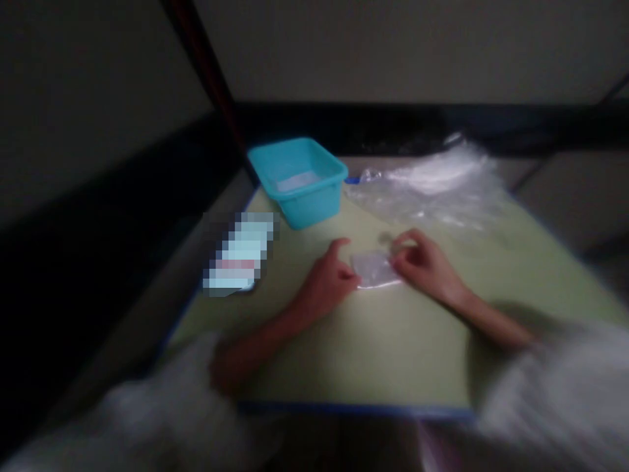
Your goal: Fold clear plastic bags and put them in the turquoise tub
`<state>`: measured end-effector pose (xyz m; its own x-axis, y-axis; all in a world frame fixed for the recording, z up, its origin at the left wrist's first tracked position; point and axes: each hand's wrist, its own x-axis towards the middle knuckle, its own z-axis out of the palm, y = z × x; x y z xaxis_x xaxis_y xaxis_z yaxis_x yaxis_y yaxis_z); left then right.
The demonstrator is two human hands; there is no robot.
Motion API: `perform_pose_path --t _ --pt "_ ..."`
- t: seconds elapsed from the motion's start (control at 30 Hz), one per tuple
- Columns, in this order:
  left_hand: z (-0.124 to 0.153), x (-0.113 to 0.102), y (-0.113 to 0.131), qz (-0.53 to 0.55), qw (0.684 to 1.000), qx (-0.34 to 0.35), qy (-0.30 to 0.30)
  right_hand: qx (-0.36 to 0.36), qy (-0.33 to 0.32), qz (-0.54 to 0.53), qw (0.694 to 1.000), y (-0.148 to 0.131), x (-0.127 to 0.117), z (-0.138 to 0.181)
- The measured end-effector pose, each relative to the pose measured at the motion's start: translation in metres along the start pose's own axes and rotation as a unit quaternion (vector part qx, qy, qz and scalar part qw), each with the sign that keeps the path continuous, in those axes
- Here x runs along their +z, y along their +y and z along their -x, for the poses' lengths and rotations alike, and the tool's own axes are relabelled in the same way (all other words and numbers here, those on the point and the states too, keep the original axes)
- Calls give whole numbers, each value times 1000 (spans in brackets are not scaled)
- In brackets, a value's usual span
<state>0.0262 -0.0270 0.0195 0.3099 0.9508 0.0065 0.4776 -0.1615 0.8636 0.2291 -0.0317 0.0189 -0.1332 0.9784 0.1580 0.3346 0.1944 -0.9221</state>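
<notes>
A small clear plastic bag [377,269], with a bright lower edge, is stretched between my two hands just above or on the table. My left hand [330,278] has its thumb at the bag's lower left corner, while the index finger curves up and away from it. At the right edge of the bag, my right hand [421,262] pinches the plastic between thumb and fingers. Blur hides the exact grip and anything inside the bag.
A turquoise plastic basket [314,208] with a whitish sheet inside stands at the back left of the pale green table [373,354]. Crumpled clear plastic [442,183] lies at the back right. A pixelated flat item [240,255] rests near the left edge.
</notes>
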Motion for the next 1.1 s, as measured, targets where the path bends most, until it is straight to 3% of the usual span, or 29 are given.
perform_pose_path --t 0.17,0.4,0.63,0.97,1.1 --pt "2 0 1 0 1000 1 9 -128 59 138 980 -1 0 9" --pt "-1 1 0 -10 1000 -3 15 -297 -65 280 911 -9 1 18" --pt "-2 0 0 -13 1000 6 4 -283 -204 388 853 -3 5 23" --pt "-3 -2 -4 -30 999 29 -25 -269 -229 427 832 4 5 23" --pt "2 -2 -2 -107 993 59 -6 -273 -226 424 833 4 5 21"
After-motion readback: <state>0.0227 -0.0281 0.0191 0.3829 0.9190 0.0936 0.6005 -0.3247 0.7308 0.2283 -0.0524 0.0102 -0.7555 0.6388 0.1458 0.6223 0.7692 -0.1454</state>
